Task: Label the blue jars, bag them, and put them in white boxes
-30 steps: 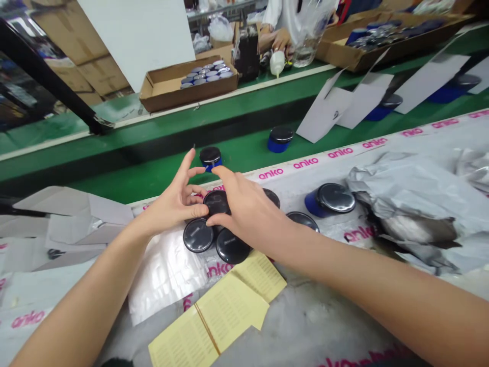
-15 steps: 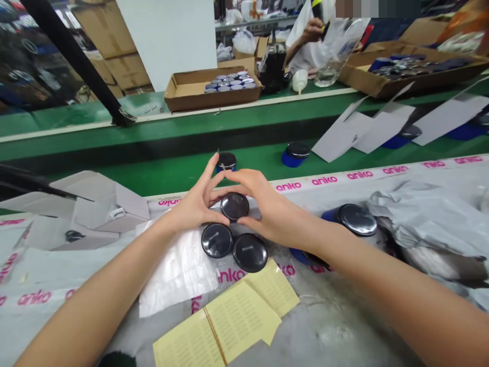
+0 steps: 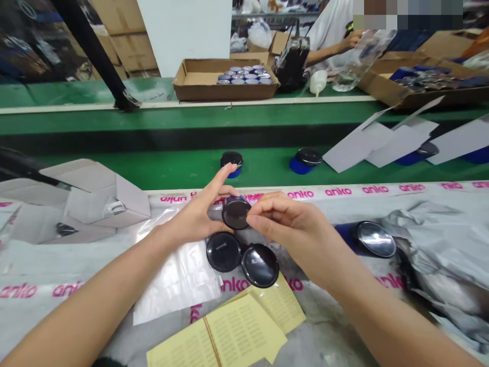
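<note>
A blue jar with a black lid [image 3: 236,214] stands on the plastic-covered bench between my hands. My left hand [image 3: 202,211] curls round its left side, thumb in front and fingers behind, with the index finger stretched away. Something thin and clear seems to cling to that fingertip. At the lid's right edge my right hand [image 3: 292,224] has thumb and forefinger pinched together; what is between them is too small to make out. Close in front are two more round black lids, a left one [image 3: 224,252] and a right one [image 3: 260,265]; anything beneath them is hidden.
Yellow label sheets [image 3: 237,326] and a clear plastic bag [image 3: 175,285] lie nearby. Another blue jar [image 3: 369,238] rests at right. White boxes [image 3: 95,199] stand left. Beyond, jars [image 3: 306,159] sit on a green conveyor [image 3: 263,165]; a co-worker's arm [image 3: 332,51] is behind.
My right hand has drawn its fingers into a pinch and shifted right from behind the jar to the lid's edge. The left hand stays round the jar. The view has shifted slightly.
</note>
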### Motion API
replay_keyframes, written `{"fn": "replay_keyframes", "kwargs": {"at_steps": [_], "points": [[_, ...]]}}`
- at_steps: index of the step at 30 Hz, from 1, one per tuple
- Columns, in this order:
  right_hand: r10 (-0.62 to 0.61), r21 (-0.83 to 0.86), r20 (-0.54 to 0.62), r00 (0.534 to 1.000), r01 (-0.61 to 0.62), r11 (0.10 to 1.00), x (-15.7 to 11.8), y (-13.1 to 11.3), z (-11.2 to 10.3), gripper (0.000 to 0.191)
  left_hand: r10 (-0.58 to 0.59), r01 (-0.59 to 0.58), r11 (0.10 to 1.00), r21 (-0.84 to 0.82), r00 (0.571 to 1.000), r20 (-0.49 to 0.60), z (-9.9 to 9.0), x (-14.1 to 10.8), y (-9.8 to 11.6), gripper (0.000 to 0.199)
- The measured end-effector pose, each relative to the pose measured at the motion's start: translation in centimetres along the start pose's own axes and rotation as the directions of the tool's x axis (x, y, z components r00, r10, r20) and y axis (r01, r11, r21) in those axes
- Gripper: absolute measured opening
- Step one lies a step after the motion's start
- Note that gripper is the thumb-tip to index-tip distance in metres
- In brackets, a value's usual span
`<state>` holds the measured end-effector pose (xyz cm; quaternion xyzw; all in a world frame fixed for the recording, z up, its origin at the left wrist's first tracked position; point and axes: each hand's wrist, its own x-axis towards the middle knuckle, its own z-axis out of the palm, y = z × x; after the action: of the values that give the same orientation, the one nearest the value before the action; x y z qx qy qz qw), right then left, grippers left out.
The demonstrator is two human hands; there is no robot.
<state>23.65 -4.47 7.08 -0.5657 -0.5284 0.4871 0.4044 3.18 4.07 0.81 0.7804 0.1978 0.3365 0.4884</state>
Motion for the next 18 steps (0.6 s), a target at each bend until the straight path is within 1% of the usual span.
{"fn": "replay_keyframes", "kwargs": {"at_steps": [2, 7, 9, 11, 14, 18], "points": [[0.017, -0.023, -0.02, 1.0, -0.017, 1.0, 0.1, 0.2, 0.5, 0.012, 0.042, -0.042, 0.999, 0.026, 0.999, -0.002, 0.0, -0.1, -0.3, 0.12], [0.031, -0.042, -0.142, 0.989, -0.037, 0.998, 0.2, 0.3, 1.7, 0.012, 0.147, -0.147, 0.987, 0.066, 0.989, 0.008, 0.0, 0.1, -0.8, 0.12], [0.017, -0.067, -0.156, 0.988, -0.028, 0.997, 0.2, 0.3, 2.0, 0.011, 0.179, -0.179, 0.981, 0.071, 0.984, 0.015, 0.0, 0.2, -0.8, 0.12], [0.005, -0.075, -0.164, 0.986, -0.018, 0.997, 0.2, 0.4, 2.4, 0.011, 0.177, -0.177, 0.982, 0.066, 0.984, 0.012, -0.1, 0.2, -0.6, 0.118], [0.017, -0.05, -0.214, 0.977, -0.028, 0.998, 0.1, 0.7, 2.8, 0.01, 0.132, -0.132, 0.991, 0.037, 0.991, -0.009, -0.1, 0.2, -0.3, 0.114], [0.064, 0.038, -0.246, 0.967, -0.056, 0.998, 0.1, 1.2, 3.4, 0.011, 0.117, -0.119, 0.992, -0.035, 0.991, -0.059, -0.1, 0.0, -0.2, 0.108]]}}
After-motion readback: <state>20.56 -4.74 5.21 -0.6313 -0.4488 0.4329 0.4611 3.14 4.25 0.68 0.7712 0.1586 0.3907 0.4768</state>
